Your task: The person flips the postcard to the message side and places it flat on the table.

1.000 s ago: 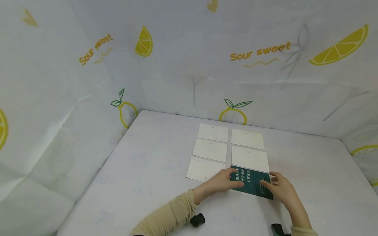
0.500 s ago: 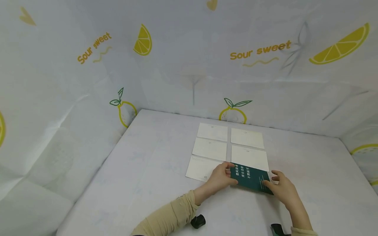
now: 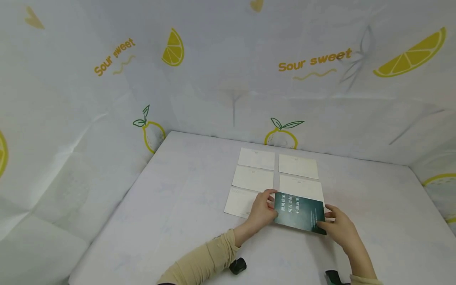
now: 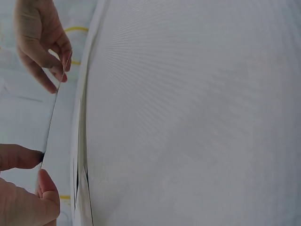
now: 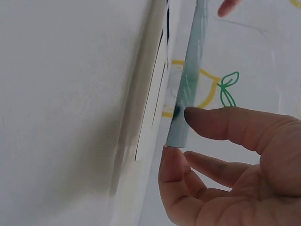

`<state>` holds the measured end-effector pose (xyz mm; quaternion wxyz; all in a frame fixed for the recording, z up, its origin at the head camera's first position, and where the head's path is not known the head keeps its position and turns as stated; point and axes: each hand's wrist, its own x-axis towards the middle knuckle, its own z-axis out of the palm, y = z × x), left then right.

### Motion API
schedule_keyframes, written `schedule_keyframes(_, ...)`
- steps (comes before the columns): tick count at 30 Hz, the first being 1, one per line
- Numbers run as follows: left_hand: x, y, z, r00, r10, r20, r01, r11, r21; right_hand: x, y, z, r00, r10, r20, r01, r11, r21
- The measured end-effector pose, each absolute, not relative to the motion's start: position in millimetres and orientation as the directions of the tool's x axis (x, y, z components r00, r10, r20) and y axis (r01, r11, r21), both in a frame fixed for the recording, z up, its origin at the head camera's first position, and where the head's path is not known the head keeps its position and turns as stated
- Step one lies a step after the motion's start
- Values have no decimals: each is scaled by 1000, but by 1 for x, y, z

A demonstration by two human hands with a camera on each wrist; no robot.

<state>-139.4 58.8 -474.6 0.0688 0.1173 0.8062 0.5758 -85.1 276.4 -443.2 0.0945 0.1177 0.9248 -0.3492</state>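
Note:
A dark green postcard (image 3: 299, 211) with lines of white characters is held up between both hands, above the table. My left hand (image 3: 261, 210) pinches its left edge between thumb and fingers. At the opposite end, my right hand (image 3: 340, 225) has its thumb on the printed face and fingers behind the right edge. In the left wrist view the postcard (image 4: 51, 117) shows almost edge-on, a thin line between the two hands. The right wrist view shows the right thumb (image 5: 221, 125) against the postcard (image 5: 188, 84), with fingertips at its lower end.
Several white postcards lie face down in two columns; one is the upper left postcard (image 3: 256, 159), another the lower left postcard (image 3: 240, 202), partly behind my left hand. Black objects (image 3: 238, 266) sit near the forearms. A lemon-printed sheet (image 3: 221, 79) rises behind the white table (image 3: 171, 190).
The green postcard has risen off the table and shifted slightly left, its face now catching light. My left hand has moved from lying over its left side to pinching its edge; the right hand barely moved.

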Motion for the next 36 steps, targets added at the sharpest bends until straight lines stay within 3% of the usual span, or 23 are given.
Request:
schedule_keyframes(11, -142, 56, -473, -978, 209, 4, 56, 247, 967, -84, 281, -447, -964, 234, -128, 261, 729, -633)
schedule_keyframes(23, -148, 52, -468, -980, 183, 76, 107, 164, 981, -94, 295, -472, -911, 412, -15, 275, 580, -767)
schedule_keyframes(25, -148, 52, -468, -977, 189, 95, 128, 171, 977, -99, 299, -486, -889, 454, 53, 250, 581, -774)
schedule_keyframes(30, -146, 50, -469, -971, 229, 74, 113, 166, 980, -108, 310, -509, -848, 522, 88, 201, 471, -859)
schedule_keyframes(36, -147, 50, -468, -973, 228, 34, 71, 155, 985, -107, 315, -508, -874, 472, 117, 26, 285, -958)
